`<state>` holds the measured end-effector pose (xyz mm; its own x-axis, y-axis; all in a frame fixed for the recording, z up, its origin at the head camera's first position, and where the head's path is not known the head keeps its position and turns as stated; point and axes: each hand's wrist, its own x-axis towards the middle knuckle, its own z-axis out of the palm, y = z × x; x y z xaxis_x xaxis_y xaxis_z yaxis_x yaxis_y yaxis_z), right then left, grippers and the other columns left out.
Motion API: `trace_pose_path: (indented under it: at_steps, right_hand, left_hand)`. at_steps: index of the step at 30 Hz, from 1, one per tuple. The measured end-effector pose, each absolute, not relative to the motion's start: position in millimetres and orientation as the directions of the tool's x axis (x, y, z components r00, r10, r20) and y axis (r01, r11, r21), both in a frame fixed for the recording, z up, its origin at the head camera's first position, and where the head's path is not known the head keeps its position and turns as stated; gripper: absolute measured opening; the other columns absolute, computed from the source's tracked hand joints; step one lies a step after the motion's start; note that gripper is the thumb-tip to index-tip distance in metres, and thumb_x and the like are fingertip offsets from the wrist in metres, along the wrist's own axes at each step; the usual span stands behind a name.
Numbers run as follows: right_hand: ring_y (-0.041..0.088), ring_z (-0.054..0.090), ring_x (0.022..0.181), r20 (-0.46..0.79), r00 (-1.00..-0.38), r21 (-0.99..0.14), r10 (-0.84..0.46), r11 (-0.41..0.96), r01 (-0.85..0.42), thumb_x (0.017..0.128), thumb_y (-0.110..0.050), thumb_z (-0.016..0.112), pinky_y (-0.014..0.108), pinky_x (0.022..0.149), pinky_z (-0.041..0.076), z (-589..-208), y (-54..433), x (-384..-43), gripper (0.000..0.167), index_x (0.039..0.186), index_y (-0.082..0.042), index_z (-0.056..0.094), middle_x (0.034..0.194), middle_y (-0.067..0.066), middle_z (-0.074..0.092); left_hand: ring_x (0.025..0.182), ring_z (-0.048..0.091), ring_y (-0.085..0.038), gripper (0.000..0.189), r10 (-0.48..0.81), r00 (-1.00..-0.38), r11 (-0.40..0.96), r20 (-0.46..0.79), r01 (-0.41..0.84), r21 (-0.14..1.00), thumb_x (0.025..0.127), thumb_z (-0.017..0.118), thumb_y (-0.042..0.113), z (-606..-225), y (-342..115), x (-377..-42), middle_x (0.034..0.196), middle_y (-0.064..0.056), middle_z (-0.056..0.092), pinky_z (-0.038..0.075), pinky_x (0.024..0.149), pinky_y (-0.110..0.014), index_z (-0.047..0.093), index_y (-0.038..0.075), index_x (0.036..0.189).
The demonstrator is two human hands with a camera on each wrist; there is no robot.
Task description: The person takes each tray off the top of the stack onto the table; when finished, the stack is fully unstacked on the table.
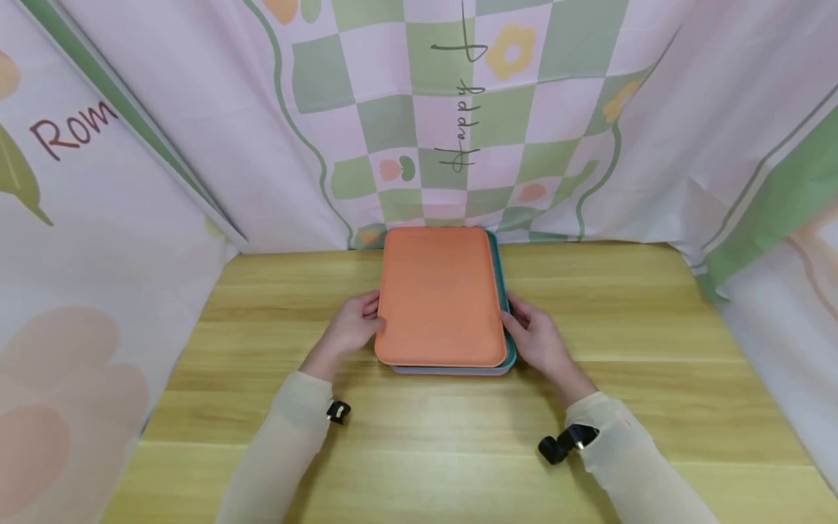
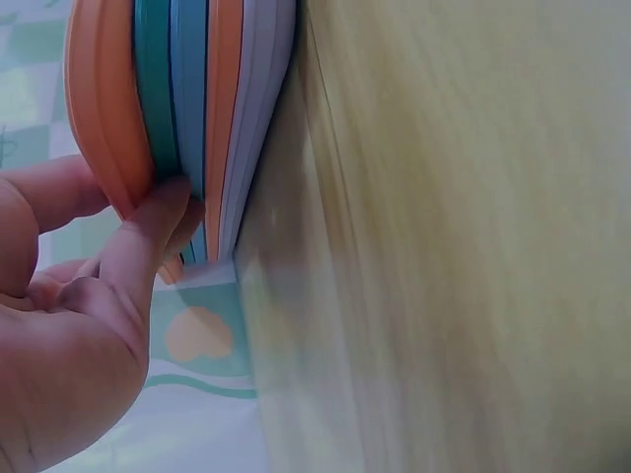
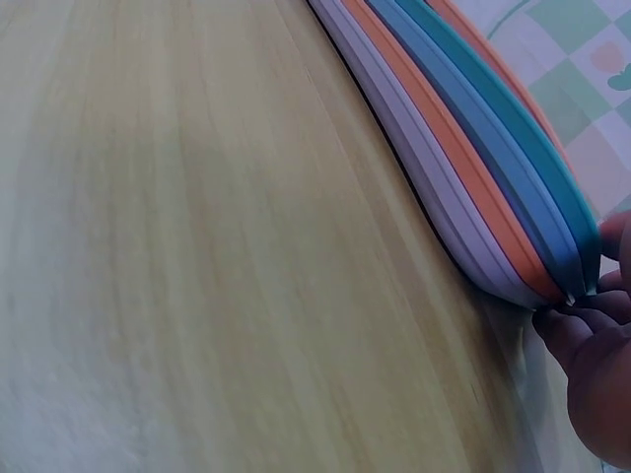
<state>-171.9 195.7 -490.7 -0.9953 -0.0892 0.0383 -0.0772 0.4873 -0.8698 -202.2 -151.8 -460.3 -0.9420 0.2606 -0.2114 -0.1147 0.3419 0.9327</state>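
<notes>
On the near side of the top orange tray (image 1: 437, 298), a black wrist device (image 1: 568, 441) is worn on a pale sleeve (image 1: 638, 458). The tray's left edge is pinched by the left hand (image 1: 350, 326), its right edge gripped by the right hand (image 1: 538, 340). Beneath it, teal (image 2: 155, 89), blue (image 2: 189, 89), orange (image 2: 223, 74) and lavender trays (image 2: 256, 89) are stacked on the desk (image 1: 432, 444); behind it, a checkered curtain (image 1: 382, 120) is hung.

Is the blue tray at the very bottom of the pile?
No, the right wrist view shows the purple tray lowest, nearest the table, with an orange tray between it and the blue tray.
</notes>
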Motion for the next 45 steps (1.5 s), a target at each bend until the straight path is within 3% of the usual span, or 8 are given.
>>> trace_pose_path:
  at_steps: [8, 16, 23, 32, 40, 45]
  right_hand:
    - [0.044, 0.052, 0.148, 0.035, -0.995, -0.882, -0.094, 0.466, -0.075, 0.111, -0.008, 0.056, 0.041, 0.116, 0.047, -490.7, 195.6, -172.1, 0.054, 0.160, 0.008, 0.043, 0.159, 0.033, 0.050]
    - [0.043, 0.052, 0.149, 0.009, -0.997, -0.865, -0.072, 0.500, -0.044, 0.112, -0.011, 0.055, 0.038, 0.114, 0.049, -491.0, 202.2, -170.6, 0.054, 0.162, 0.005, 0.042, 0.161, 0.030, 0.049]
    - [0.042, 0.052, 0.150, -0.004, -0.997, -0.855, -0.073, 0.517, -0.034, 0.113, -0.013, 0.055, 0.047, 0.115, 0.048, -491.5, 201.6, -171.2, 0.055, 0.163, 0.004, 0.041, 0.163, 0.029, 0.048]
    - [0.042, 0.054, 0.148, -0.012, -0.997, -0.857, -0.075, 0.514, -0.028, 0.113, -0.014, 0.056, 0.047, 0.114, 0.050, -490.9, 198.1, -173.0, 0.055, 0.163, 0.002, 0.041, 0.162, 0.029, 0.049]
    - [0.042, 0.054, 0.147, -0.008, -0.998, -0.868, -0.068, 0.496, -0.027, 0.112, -0.012, 0.057, 0.033, 0.111, 0.052, -491.4, 196.5, -174.1, 0.054, 0.162, 0.003, 0.044, 0.160, 0.030, 0.051]
    - [0.041, 0.053, 0.148, -0.012, -0.998, -0.869, -0.067, 0.494, -0.022, 0.112, -0.014, 0.056, 0.025, 0.109, 0.051, -492.4, 195.4, -173.7, 0.054, 0.162, 0.002, 0.043, 0.161, 0.029, 0.050]
  left_hand:
    - [0.144, 0.060, -0.038, 0.065, 0.154, -0.951, 0.333, -0.267, -0.205, 0.920, 0.101, 0.064, -0.001, -458.0, -165.2, -196.4, 0.156, -0.025, 0.059, 0.053, 0.117, -0.049, 0.044, -0.002, 0.162]
    - [0.142, 0.061, -0.040, 0.058, 0.052, -0.959, 0.265, -0.280, -0.257, 0.930, 0.097, 0.062, -0.008, -457.7, -171.0, -196.4, 0.151, -0.029, 0.061, 0.057, 0.113, -0.046, 0.052, -0.007, 0.155]
    - [0.142, 0.061, -0.038, 0.052, -0.062, -0.961, 0.182, -0.271, -0.278, 0.943, 0.100, 0.063, -0.006, -459.8, -182.6, -194.2, 0.150, -0.028, 0.063, 0.056, 0.114, -0.040, 0.058, -0.004, 0.152]
    - [0.139, 0.064, -0.037, 0.047, -0.138, -0.954, 0.041, -0.268, -0.276, 0.960, 0.100, 0.064, -0.007, -461.1, -188.0, -189.5, 0.147, -0.029, 0.064, 0.061, 0.088, -0.018, 0.063, -0.005, 0.147]
    - [0.124, 0.073, -0.024, 0.047, -0.159, -0.960, -0.019, -0.229, -0.229, 0.973, 0.098, 0.065, -0.006, -454.3, -199.7, -184.1, 0.143, -0.029, 0.067, 0.062, 0.081, -0.018, 0.063, -0.008, 0.145]
    - [0.125, 0.070, -0.020, 0.048, -0.175, -0.948, -0.003, -0.266, -0.270, 0.963, 0.102, 0.062, -0.005, -454.4, -216.0, -182.9, 0.151, -0.029, 0.060, 0.060, 0.082, -0.015, 0.060, -0.004, 0.150]
